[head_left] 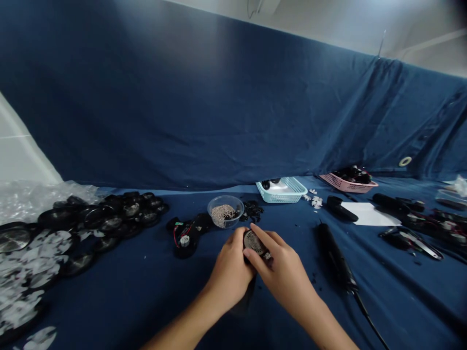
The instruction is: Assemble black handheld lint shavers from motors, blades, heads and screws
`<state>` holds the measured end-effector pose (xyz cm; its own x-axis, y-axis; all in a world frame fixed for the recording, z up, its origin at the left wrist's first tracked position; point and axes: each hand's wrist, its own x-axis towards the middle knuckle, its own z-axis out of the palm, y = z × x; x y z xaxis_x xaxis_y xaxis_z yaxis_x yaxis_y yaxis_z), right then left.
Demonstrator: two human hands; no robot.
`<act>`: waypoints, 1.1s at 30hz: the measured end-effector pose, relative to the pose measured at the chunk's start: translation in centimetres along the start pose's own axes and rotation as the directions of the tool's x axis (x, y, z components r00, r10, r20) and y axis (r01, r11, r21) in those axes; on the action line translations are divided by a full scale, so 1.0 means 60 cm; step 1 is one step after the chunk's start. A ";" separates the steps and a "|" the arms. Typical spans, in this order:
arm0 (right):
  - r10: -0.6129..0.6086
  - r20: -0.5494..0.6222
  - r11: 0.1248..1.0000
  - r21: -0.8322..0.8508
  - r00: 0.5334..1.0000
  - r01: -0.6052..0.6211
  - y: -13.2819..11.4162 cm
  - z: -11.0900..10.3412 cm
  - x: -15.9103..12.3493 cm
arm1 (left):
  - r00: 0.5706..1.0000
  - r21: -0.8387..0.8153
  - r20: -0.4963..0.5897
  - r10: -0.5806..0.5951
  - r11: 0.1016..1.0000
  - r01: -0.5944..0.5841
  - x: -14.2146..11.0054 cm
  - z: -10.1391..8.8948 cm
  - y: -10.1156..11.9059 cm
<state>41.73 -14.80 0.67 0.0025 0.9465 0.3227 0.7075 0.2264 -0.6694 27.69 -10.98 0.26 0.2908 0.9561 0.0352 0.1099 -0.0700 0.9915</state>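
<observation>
My left hand (231, 272) is wrapped round a black device with a round perforated metal face (254, 243), its dark lower part (248, 296) showing below the palm. The fingers and thumb of my right hand (282, 267) are closed on the right edge of this same head. A few small whitish bits show by the right fingers; what they are I cannot make out. Just beyond my hands stands a clear plastic bowl (239, 217) of small silvery parts. Left of it lies an opened black housing (188, 249) with red wires.
A black corded power screwdriver (335, 257) lies at right. Behind are a light blue basket (280, 198), a pink basket (350, 186) and white paper (368, 215). Black round parts (105, 218) and white pieces (32, 262) heap at left. Dark blue cloth (164, 146) hangs behind.
</observation>
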 end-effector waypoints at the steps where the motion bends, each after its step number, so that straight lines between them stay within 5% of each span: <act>1: -0.005 -0.001 1.000 -0.003 1.000 0.005 0.002 0.004 0.003 | 0.999 -0.025 0.007 -0.042 0.999 0.043 0.000 -0.004 0.000; 6: -0.027 -0.006 0.999 0.041 1.000 0.028 0.025 0.023 0.005 | 0.960 -0.260 0.155 -0.235 0.927 0.269 -0.011 -0.013 0.007; 12: -0.092 0.020 0.994 0.067 0.996 0.090 0.031 0.038 -0.005 | 0.920 -0.474 0.159 -0.357 0.790 0.389 -0.039 0.002 -0.004; 17: -0.106 0.061 0.994 -0.007 0.993 0.106 0.029 0.031 -0.008 | 0.906 -0.506 0.058 -0.420 0.770 0.390 -0.056 -0.014 -0.019; 23: -0.122 0.172 0.988 0.114 0.977 0.103 0.009 0.006 -0.003 | 0.905 -0.479 0.007 -0.425 0.793 0.376 -0.066 -0.033 -0.017; 33: -0.220 0.229 0.971 0.146 0.948 0.190 0.010 0.006 -0.013 | 0.917 -0.502 0.052 -0.394 0.784 0.366 -0.076 -0.031 -0.023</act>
<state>41.93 -15.29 -0.22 -0.3155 0.9001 0.3003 0.5837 0.4336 -0.6864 24.43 -14.71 -1.04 0.2732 0.8899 -0.3652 -0.2845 0.4375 0.8530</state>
